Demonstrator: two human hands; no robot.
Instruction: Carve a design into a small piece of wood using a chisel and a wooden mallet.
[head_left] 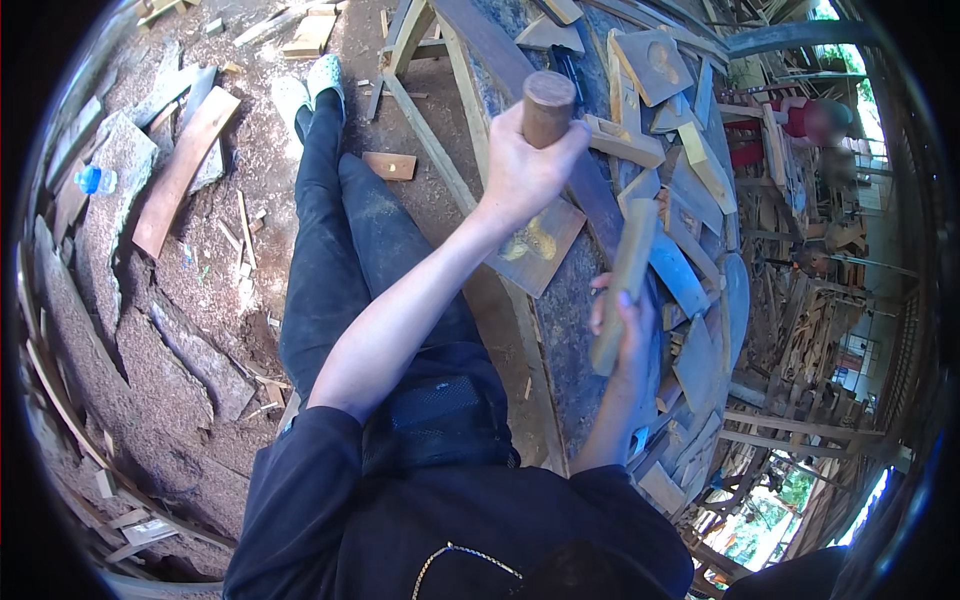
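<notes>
My left hand (pixel 530 170) is closed round an upright round wooden piece (pixel 548 93), its flat brown end facing up, above the bench. Lower right, my right hand (pixel 618 328) grips a long pale wooden piece (pixel 630 255), held at a slant. Beneath and behind my left hand lies a square brown board (pixel 550 250) with a pale, carved-looking patch. A long dark plank (pixel 590 205) runs along the worn bench (pixel 565 375) under both hands. What the lower end of the round piece touches is hidden.
Many offcuts (pixel 700 170) and a light blue-grey piece (pixel 675 275) crowd the bench. Bark slabs (pixel 110 250), planks and a blue bottle (pixel 95 180) lie on the dirt floor left of my legs. Another person (pixel 805 120) in red is among timber at right.
</notes>
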